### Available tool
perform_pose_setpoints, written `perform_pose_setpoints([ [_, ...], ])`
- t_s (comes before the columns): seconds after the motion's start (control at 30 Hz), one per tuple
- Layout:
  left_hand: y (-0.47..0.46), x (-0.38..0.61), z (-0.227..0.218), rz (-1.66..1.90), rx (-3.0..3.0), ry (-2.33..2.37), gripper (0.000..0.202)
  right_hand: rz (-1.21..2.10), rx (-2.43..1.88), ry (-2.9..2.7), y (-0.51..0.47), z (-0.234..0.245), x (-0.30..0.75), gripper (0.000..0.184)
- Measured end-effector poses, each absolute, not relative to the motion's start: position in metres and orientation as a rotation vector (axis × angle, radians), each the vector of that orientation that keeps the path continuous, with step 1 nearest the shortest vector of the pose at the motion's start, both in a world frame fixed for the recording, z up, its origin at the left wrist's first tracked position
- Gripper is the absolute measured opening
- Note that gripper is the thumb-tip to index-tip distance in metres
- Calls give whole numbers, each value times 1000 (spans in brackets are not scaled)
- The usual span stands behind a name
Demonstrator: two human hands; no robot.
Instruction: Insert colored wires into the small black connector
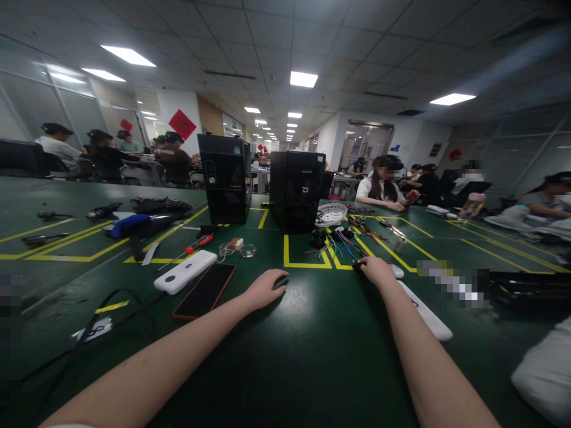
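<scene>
My left hand (266, 289) rests on the green tabletop (303, 351), thumb and fingers apart, holding nothing. Left of it lie a dark-screened phone (206, 291) in an orange-brown case and a white power bank (186, 271). My right hand (376, 271) is closed at the yellow tape line, its fingertips on a small dark thing (356, 265) whose kind I cannot make out. Beside that forearm is a second long white device (426, 312), partly covered by the arm. A bundle of coloured wires (341, 244) with black connectors lies just beyond my right hand.
Two black computer towers (225, 178) (298, 190) stand ahead. Near them are a white basket (331, 214), eyeglasses (248, 251) and a red screwdriver (198, 244). A blue-and-black tool (131, 226) and black cables lie left. A co-worker (386, 184) sits across the table.
</scene>
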State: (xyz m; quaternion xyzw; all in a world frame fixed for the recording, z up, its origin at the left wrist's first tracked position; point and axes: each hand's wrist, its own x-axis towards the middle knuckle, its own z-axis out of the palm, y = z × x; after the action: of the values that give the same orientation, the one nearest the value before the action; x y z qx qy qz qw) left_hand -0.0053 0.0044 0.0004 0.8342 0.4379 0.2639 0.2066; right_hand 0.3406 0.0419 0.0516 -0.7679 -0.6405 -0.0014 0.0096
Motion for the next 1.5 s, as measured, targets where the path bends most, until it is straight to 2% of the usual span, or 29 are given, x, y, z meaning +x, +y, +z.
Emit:
perform_pose_setpoints([
  [0.27, 9, -8, -3, 725, 2368, 1212, 36, 56, -2416, -1879, 44, 53, 353, 38],
  [0.57, 12, -8, -7, 753, 2394, 1163, 33, -137, -2437, -1559, 43, 52, 383, 36],
  [0.87, 13, -6, -7, 746, 2398, 1158, 30, -63, -2400, -1721, 49, 39, 386, 37],
  [1.17, 12, -5, -6, 755, 2432, 1153, 29, -180, -2354, -1715, 51, 34, 386, 38],
  [1.5, 13, -4, -8, 760, 2438, 1154, 27, 31, -2442, -1715, 50, 37, 379, 38],
])
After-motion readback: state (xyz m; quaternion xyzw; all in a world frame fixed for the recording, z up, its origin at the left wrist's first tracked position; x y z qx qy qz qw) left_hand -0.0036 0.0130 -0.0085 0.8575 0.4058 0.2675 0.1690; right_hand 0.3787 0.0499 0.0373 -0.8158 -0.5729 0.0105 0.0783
